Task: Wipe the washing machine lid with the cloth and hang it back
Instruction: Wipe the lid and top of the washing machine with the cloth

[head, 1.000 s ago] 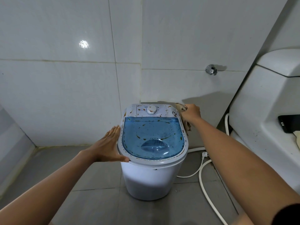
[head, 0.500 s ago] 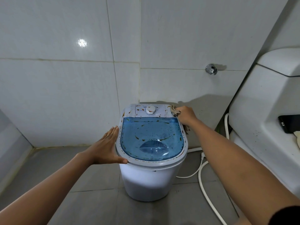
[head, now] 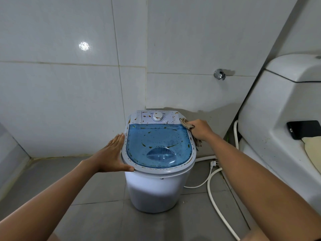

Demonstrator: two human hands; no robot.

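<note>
The left hand [head: 111,154] lies flat, fingers straight, against the left rim of the washer [head: 156,188], thumb touching the front edge of the blue lid [head: 159,145], which is shut and spotted with brown marks. Farther back, the right hand [head: 199,129] grips a beige cloth [head: 187,125] at the lid's back right corner, just beside the dial [head: 157,117].

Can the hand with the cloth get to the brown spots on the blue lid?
Probably yes. The right hand holds the cloth at the back right corner, right by the blue lid. Nothing lies on the lid, and the left hand rests only against its left rim.
</note>
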